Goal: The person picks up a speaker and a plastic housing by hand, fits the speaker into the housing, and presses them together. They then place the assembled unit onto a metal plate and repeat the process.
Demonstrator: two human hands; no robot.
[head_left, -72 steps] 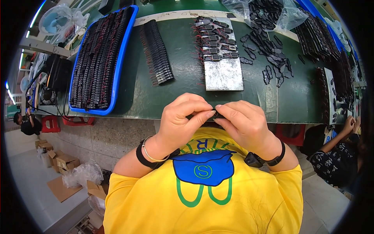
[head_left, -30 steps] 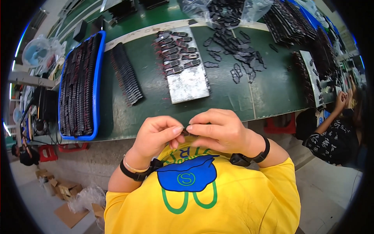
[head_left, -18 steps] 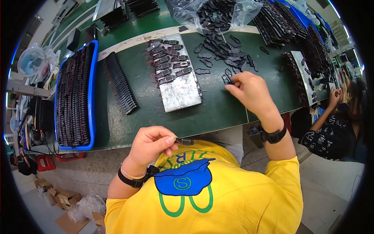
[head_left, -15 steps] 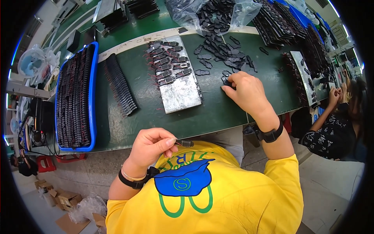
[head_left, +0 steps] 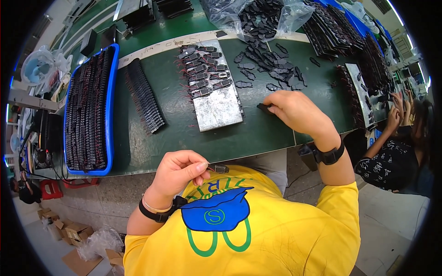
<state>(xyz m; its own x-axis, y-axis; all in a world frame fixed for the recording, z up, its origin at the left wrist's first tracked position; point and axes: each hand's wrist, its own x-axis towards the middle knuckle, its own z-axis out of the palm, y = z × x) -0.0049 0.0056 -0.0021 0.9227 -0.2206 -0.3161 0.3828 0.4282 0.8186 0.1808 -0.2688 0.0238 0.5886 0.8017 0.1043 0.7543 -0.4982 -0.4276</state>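
Observation:
My left hand (head_left: 181,172), near my body in front of the table edge, pinches a small speaker-like part (head_left: 221,169), black and rectangular with a pale rim. Over the table, my right hand (head_left: 299,110) has thumb and fingers closed on a flat black plastic piece (head_left: 263,108), partly covered by the fingertips. Beyond that hand lies a loose heap of similar black plastic pieces (head_left: 279,71). Left of it, a silvery metal block (head_left: 216,115) carries rows of assembled black parts (head_left: 199,76) with thin red wires along its far portion.
A blue tray (head_left: 111,115) packed with wired parts stands at the left, beside a long row of parts (head_left: 143,96). A clear plastic bag (head_left: 221,14) of black pieces lies at the back. Stacked parts (head_left: 338,32) and a co-worker (head_left: 391,156) are on the right.
My right hand has drawn slightly nearer and pulled a black plastic piece away from the edge of the heap. My left hand keeps its pinch in the same place.

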